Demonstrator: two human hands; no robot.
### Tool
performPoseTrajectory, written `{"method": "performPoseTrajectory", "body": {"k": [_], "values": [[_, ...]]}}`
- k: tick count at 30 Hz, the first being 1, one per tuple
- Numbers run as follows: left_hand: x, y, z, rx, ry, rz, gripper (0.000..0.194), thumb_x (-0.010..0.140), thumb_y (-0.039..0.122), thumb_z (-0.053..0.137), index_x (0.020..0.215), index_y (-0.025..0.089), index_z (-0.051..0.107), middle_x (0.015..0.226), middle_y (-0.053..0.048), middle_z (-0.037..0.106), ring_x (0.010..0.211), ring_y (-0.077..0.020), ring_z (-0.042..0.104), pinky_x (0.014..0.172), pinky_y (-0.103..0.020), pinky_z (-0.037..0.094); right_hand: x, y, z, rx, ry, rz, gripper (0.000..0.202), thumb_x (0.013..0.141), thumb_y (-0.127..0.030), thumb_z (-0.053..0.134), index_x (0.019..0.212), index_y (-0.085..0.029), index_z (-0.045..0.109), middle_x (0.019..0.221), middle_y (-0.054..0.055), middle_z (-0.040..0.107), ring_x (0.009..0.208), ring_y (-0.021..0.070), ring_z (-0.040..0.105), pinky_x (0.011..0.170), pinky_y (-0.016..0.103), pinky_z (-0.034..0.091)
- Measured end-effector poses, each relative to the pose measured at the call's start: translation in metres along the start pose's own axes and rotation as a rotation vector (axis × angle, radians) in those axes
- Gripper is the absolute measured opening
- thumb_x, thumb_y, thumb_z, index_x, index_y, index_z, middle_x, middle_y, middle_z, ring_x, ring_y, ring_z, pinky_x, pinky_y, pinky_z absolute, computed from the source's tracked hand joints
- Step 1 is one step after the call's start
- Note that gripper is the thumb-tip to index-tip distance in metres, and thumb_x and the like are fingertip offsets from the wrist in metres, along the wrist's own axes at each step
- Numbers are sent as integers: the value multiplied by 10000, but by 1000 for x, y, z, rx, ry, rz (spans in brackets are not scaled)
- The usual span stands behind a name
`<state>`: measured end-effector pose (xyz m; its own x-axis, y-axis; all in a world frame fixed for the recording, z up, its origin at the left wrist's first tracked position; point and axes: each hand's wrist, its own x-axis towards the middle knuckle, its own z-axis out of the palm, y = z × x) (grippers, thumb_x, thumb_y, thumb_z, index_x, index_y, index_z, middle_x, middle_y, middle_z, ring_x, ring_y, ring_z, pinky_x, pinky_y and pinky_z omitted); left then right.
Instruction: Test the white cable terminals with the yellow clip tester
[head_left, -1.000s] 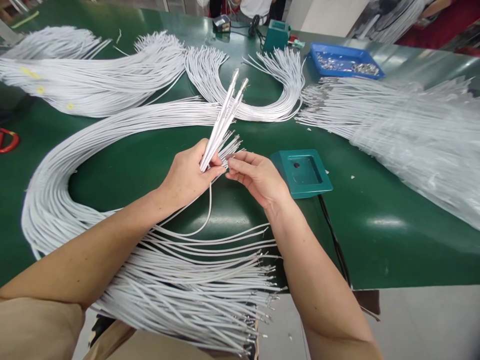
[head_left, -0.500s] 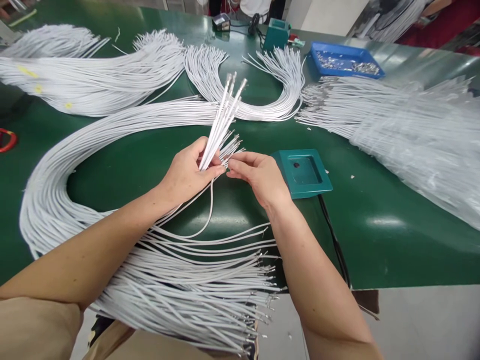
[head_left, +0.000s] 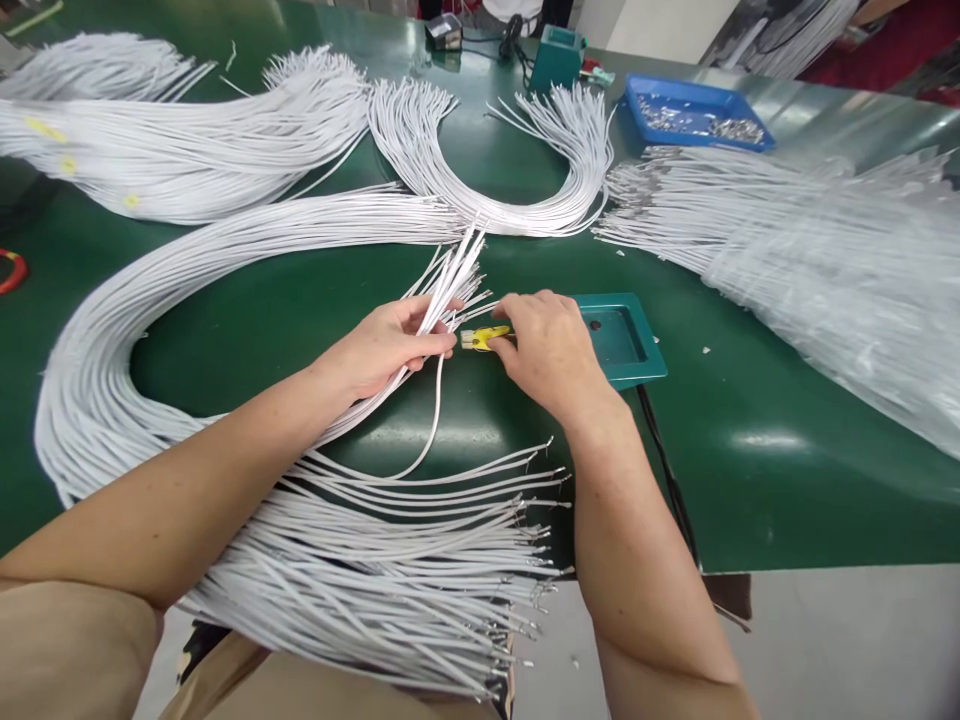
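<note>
My left hand (head_left: 394, 345) is closed round a bunch of thin white wires (head_left: 454, 262), whose ends fan up and to the right. One wire hangs in a loop below the fingers. Just right of it, my right hand (head_left: 553, 350) pinches a small yellow tool (head_left: 487, 338) with a pale, blocky end that points at the left thumb. Its exact kind is unclear, as the fingers cover the rest. Under my forearms lies a big bundle of white wires (head_left: 390, 560), with metal terminals at the tips, curving round from the left.
A teal box with a recessed top (head_left: 626, 340) stands beside my right hand, its black cable (head_left: 667, 480) running to the table edge. A blue tray (head_left: 697, 112) holds small metal parts. More wire bundles (head_left: 225, 150) lie behind, and plastic-wrapped wires (head_left: 825, 260) at right. Red handles (head_left: 11, 270) show far left.
My right hand has moved right from the wire tips and now holds the yellow tool. The bunch in my left hand has tilted lower and further right.
</note>
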<state>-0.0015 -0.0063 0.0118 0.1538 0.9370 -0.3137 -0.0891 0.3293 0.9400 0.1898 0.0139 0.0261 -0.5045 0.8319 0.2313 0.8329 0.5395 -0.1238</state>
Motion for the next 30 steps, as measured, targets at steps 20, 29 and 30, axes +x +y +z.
{"method": "performPoseTrajectory", "body": {"k": [20, 29, 30], "values": [[4, -16, 5, 768, 104, 220, 454, 709, 305, 716, 1150, 197, 703, 770, 13, 704, 723, -172, 633, 729, -279, 456, 2, 11, 0, -61, -101, -4, 212, 869, -166, 592, 949, -185, 787, 748, 112, 645, 839, 255, 535, 770, 365, 356], [3, -17, 6, 692, 103, 172, 420, 689, 297, 739, 1094, 194, 702, 784, 4, 731, 756, -178, 665, 797, -291, 468, -1, 8, -8, 152, 54, 1, 271, 882, -247, 604, 1110, -148, 711, 1081, 117, 719, 1050, 274, 567, 887, 385, 413], [4, -17, 4, 663, 92, 166, 425, 685, 296, 744, 1095, 190, 700, 782, 0, 732, 740, -175, 662, 791, -293, 470, -1, 7, -9, 174, 103, 28, 262, 903, -248, 569, 1104, -150, 708, 1079, 110, 722, 1041, 268, 575, 891, 385, 413]]}}
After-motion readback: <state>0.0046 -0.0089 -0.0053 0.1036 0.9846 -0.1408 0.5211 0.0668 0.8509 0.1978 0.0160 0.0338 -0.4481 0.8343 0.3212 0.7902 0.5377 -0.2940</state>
